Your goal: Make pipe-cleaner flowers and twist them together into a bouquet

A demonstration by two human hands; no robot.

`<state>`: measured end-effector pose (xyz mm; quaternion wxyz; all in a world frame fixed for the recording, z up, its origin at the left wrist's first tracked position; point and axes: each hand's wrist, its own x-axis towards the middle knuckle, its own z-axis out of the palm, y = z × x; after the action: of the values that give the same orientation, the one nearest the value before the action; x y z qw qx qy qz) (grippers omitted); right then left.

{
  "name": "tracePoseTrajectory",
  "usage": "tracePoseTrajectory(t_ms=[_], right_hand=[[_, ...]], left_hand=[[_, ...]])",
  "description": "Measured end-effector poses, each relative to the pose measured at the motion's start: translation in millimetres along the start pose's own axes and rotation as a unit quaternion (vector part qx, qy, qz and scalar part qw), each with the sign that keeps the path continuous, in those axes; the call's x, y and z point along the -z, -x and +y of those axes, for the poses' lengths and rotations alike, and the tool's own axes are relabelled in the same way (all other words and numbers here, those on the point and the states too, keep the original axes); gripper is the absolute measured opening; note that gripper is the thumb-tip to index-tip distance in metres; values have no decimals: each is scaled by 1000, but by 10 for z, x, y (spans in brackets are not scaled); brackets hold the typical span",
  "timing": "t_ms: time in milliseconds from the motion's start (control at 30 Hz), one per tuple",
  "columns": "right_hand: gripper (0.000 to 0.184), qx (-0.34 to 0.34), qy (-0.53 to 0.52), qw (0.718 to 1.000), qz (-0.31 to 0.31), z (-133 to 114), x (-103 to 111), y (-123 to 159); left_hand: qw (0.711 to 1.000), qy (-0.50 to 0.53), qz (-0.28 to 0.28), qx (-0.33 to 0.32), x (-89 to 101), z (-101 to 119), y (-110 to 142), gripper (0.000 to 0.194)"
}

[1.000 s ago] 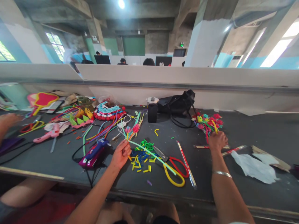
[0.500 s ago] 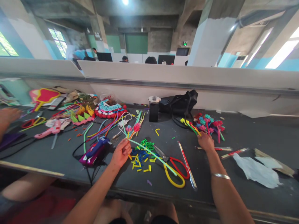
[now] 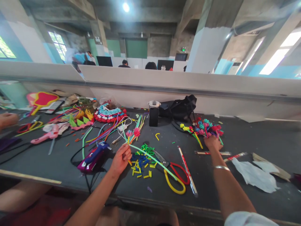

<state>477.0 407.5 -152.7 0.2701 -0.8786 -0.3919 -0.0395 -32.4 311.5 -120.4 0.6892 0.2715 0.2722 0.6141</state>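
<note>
Pinched in my left hand (image 3: 121, 158) are craft flowers (image 3: 136, 132) with fuzzy pink and blue heads, their stems going down into the fingers. A long pale green pipe cleaner (image 3: 152, 158) runs from that hand across to the scissors (image 3: 175, 172), which have one red and one yellow handle loop. My right hand (image 3: 213, 143) reaches into a pile of pink, red and blue flowers (image 3: 204, 125); its fingers are largely hidden among them. Yellow flowers (image 3: 185, 127) with green and yellow stems lie just left of it.
Short green, blue and yellow pieces (image 3: 142, 160) are scattered mid-table. A purple and blue device (image 3: 94, 157) with cords and a pink glue gun (image 3: 47, 135) lie left. A phone (image 3: 154, 117) stands before a black bag (image 3: 181, 108). Another person's hand (image 3: 8, 121) shows far left.
My right hand has moved right, from the yellow flowers' stems into the pink and red flowers. My left hand keeps its hold. The view has tilted slightly.
</note>
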Motion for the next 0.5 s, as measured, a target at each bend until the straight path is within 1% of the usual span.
tracePoseTrajectory(t_ms=[100,167,267,333,500], right_hand=[[31,-61,-44,997,11,38,-49,49],[30,-79,-76,993,37,79,-44,48],[32,-83,-112,987,84,129,2,-4],[31,-76,-125,984,102,136,29,-38],[29,-70,-125,985,96,78,17,-24]], left_hand=[[1000,-3,2,-2,11,-4,1,22],[1000,-6,4,-2,14,-6,3,21],[1000,-8,5,-1,12,-8,3,20],[1000,-8,6,0,10,-8,1,19],[1000,-12,5,2,11,-7,-1,17]])
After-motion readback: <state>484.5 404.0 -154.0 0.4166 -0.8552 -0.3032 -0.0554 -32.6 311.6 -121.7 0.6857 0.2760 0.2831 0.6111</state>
